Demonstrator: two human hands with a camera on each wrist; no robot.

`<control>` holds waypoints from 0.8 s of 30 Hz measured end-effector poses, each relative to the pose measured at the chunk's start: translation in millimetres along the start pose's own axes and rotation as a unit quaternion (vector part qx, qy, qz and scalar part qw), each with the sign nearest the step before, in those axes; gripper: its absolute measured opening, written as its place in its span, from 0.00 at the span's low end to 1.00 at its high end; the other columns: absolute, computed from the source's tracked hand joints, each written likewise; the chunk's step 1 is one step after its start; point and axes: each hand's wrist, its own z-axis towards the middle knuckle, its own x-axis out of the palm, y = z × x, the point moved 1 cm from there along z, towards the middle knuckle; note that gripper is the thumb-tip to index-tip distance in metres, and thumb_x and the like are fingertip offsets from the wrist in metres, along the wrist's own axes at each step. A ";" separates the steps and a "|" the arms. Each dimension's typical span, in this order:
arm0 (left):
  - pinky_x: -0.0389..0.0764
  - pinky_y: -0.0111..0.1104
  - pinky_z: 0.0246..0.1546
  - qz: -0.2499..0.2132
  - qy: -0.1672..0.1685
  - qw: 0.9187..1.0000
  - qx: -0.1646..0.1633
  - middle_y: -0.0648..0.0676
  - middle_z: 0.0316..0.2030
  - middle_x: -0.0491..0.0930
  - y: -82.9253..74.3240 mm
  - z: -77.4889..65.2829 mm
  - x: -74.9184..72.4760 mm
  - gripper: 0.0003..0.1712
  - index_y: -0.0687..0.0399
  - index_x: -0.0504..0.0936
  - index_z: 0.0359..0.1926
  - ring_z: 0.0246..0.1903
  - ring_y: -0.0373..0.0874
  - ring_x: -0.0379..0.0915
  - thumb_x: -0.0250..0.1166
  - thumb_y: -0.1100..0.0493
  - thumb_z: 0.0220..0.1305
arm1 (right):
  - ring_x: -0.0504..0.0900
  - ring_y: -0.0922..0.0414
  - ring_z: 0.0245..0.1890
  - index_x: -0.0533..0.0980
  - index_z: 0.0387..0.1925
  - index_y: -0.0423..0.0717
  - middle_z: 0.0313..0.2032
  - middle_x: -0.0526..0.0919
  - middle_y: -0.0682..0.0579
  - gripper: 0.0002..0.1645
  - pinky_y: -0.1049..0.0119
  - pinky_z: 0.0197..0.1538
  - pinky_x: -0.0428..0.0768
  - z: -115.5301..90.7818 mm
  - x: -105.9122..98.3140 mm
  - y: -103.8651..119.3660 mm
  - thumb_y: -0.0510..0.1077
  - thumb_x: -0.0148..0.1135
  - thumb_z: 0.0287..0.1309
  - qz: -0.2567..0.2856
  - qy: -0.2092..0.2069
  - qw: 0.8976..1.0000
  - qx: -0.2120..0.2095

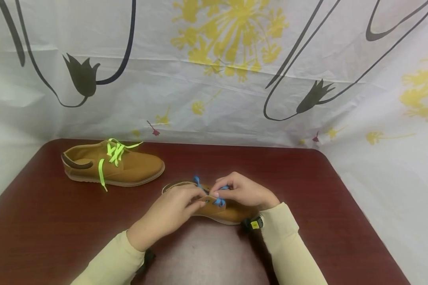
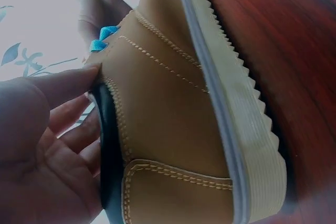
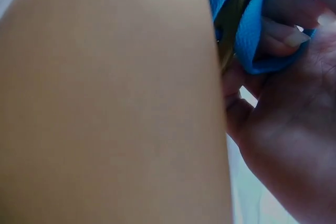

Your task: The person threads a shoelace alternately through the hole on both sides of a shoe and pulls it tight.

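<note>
A tan shoe (image 1: 232, 215) with a blue shoelace (image 1: 219, 202) sits on the table, toe to the right. My left hand (image 1: 171, 211) pinches the near eyelet flap by its edge; in the left wrist view the thumb lies on the outside of the shoe (image 2: 157, 114) and the other fingers reach inside the opening. From the right, my right hand (image 1: 244, 192) holds the blue lace close to the eyelets. The right wrist view has a loop of that lace (image 3: 249, 40) around the fingers, while the shoe's toe (image 3: 110, 103) fills most of the picture.
Behind and to the left stands a second tan shoe (image 1: 142, 164), its neon green lace (image 1: 115, 153) partly threaded with loose ends. Both shoes are on a dark red table (image 1: 289, 166). A white patterned cloth (image 1: 135, 111) hangs along the back and sides.
</note>
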 end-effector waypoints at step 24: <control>0.83 0.30 0.43 0.039 -0.178 0.951 0.251 0.48 0.45 0.83 1.9 1.6 1.3 0.06 0.50 0.89 0.30 0.43 0.40 0.82 0.79 0.59 0.51 | 0.83 0.58 0.29 0.85 0.46 0.45 0.34 0.88 0.48 0.09 0.63 0.36 0.84 1.5 5.1 8.9 0.40 0.62 0.69 0.050 -0.101 0.993 0.015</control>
